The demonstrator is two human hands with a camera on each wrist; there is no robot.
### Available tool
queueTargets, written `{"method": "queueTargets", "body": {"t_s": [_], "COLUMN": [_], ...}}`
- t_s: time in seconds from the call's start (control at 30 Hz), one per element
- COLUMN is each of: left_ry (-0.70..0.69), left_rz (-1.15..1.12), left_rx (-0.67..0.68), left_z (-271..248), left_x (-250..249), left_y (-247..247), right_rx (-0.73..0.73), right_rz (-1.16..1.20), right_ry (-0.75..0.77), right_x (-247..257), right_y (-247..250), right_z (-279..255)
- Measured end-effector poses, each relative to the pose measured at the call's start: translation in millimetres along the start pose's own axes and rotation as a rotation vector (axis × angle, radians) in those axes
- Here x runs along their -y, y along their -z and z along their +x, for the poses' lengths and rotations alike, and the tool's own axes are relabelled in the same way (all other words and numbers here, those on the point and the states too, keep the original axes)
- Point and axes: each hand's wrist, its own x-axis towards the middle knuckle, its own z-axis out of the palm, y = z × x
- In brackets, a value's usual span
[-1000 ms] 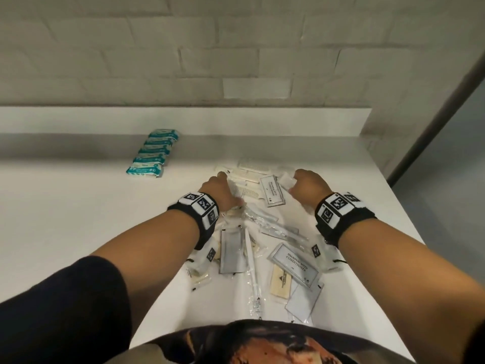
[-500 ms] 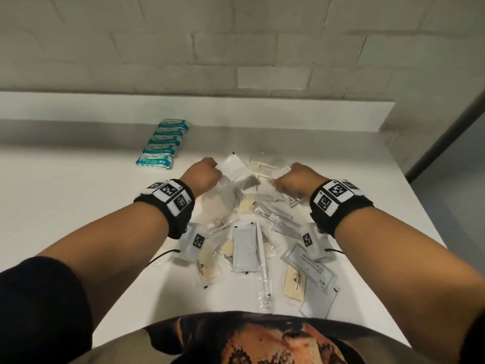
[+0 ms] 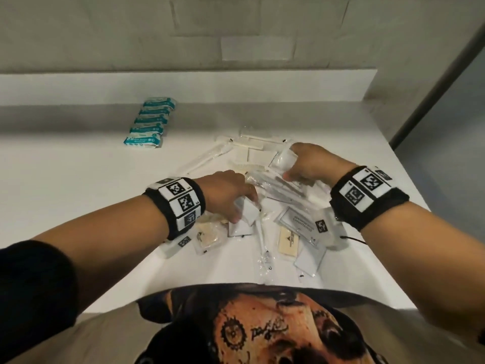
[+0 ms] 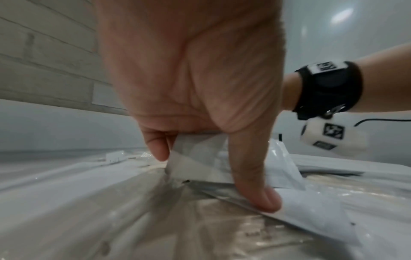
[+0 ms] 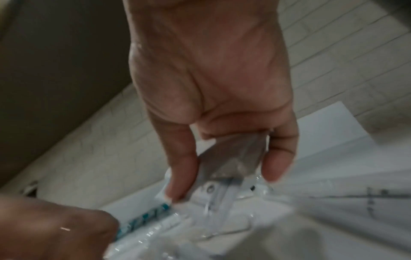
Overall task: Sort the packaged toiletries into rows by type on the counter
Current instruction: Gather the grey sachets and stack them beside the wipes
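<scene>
One row is looking done: five teal-and-white wrapped packets [image 3: 150,124] are sitting lined up at upper left of the head view on the white counter [image 3: 65,179]. Everything else is still lying in a mixed heap of clear and white packaged toiletries [image 3: 265,206] at centre frame, overlapping: pale combs [image 3: 249,166], long toothbrush sleeves [image 3: 263,248], flat white sachets [image 3: 309,261], tan bars [image 3: 288,241].

Left hand [image 3: 228,195] is pinching a flat white sachet [image 4: 200,161] between thumb and fingers, low over the heap, lower centre. Right hand [image 3: 309,161] is gripping a clear crinkly sleeve [image 5: 233,158] with something white inside, right of centre; contents are too blurred to name.

Judging progress: roughly one type sorted, several types left. Next is probably separating both held items into new rows clear of the pile.
</scene>
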Motion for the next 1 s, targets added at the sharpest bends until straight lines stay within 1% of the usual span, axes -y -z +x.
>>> {"method": "queueTargets", "body": {"t_s": [0.1, 0.17, 0.27, 0.37, 0.57, 0.67, 0.77, 0.87, 0.93, 1.0], "left_ry": [-0.008, 0.024, 0.102, 0.16, 0.247, 0.293, 0.299, 0.325, 0.4, 0.491], "left_rz": [0.1, 0.158, 0.183, 0.188, 0.07, -0.03, -0.134, -0.2, -0.214, -0.298], "left_rx": [-0.103, -0.153, -0.231, -0.268, -0.211, -0.19, -0.187, -0.266, -0.33, -0.4], "left_z": [0, -1, -4, -5, -11, -15, -17, -20, -22, -26], "left_x": [-5, -7, -8, -10, -11, -9, -5, 6, 18, 38], "left_y": [0, -2, -8, -12, -18, -19, -15, -2, 7, 14], "right_rx": [0.173, 0.219, 0.202, 0.142, 0.103, 0.1, 0.134, 0.177, 0.183, 0.175], "right_rz": [-0.141, -0.288, -0.442, -0.448, -0.48, -0.488, -0.439, -0.481, -0.523, -0.541], "right_ry": [-0.014, -0.017, -0.043, -0.083, -0.168, -0.184, -0.197, -0.173, -0.198, -0.204], "right_x": [-8, -12, -20, -26, -26, -27, -26, -25, -26, -24], "right_y": [-3, -17, -40, -47, -43, -43, -43, -43, -43, -43], "right_z": [-41, -59, -70, -66, -57, -54, -51, -47, -47, -47]}}
